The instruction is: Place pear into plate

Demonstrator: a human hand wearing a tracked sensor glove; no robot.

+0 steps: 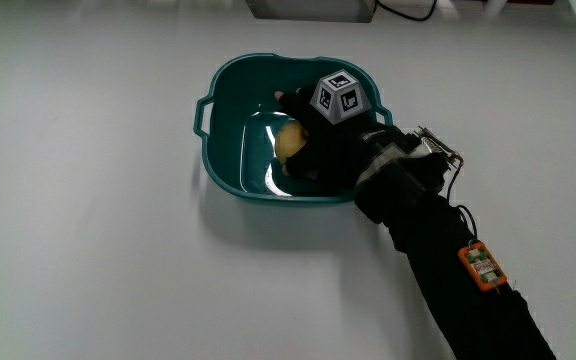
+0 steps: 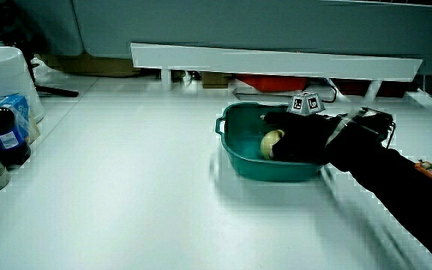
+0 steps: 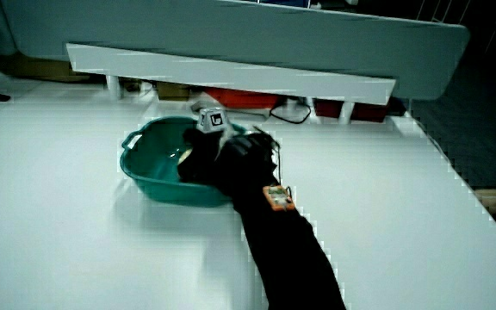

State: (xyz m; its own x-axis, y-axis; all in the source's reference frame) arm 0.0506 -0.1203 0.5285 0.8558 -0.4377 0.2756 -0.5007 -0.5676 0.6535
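A gloved forearm [image 1: 438, 260] reaches in from the person's edge of the white table [image 1: 88, 250], an orange tag [image 1: 480, 266] fixed to its sleeve; the hand [image 1: 320, 140] is down inside a teal, two-handled plate [image 1: 230, 175], deep as a basin, which stands well in from every table edge, somewhat nearer the low partition [image 2: 276, 58] than the person; the patterned cube [image 1: 340, 96] on the hand's back rides just above the plate's rim; the pale yellow pear [image 1: 290, 142] sits inside the plate, touching the fingers, which appear curled round it, so the hand seems to be holding the fruit at or close to the plate's floor; in a side view the pear [image 2: 271, 141] shows at the front of the hand [image 2: 298, 139], below the rim; the task looks nearly done, the pear already within the plate; what seems left is the letting go and lifting the hand clear; whether the pear rests on the plate's floor cannot be told; bottles [image 2: 4, 131] and a white tub [image 2: 6, 75] stand at a distant table corner in a side view.
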